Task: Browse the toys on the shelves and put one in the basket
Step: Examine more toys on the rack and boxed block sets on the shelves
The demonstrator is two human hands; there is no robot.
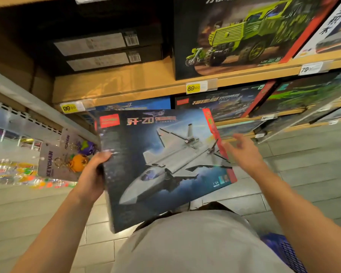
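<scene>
Fighter-jet box [165, 166], held off the shelf [126, 85] and above the blue basket [283, 251]: left hand [93, 174] fingers grip its left edge, right hand [244, 150] open beside it; single-edge hold risks tilting, dropping

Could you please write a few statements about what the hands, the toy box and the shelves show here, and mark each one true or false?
1. The left hand grips the left edge of the jet box. True.
2. The right hand is clamped round the box's right edge. False: its fingers are spread and loose beside that edge, blurred, with no clear grip.
3. The box picture shows a green truck. False: it shows a grey fighter jet; the green truck box stands on the shelf above.
4. A yellow price tag on the shelf edge reads 89. True.
5. The jet box already lies in the blue basket. False: it is held up in front of the shelves; the basket is at lower right.
</scene>
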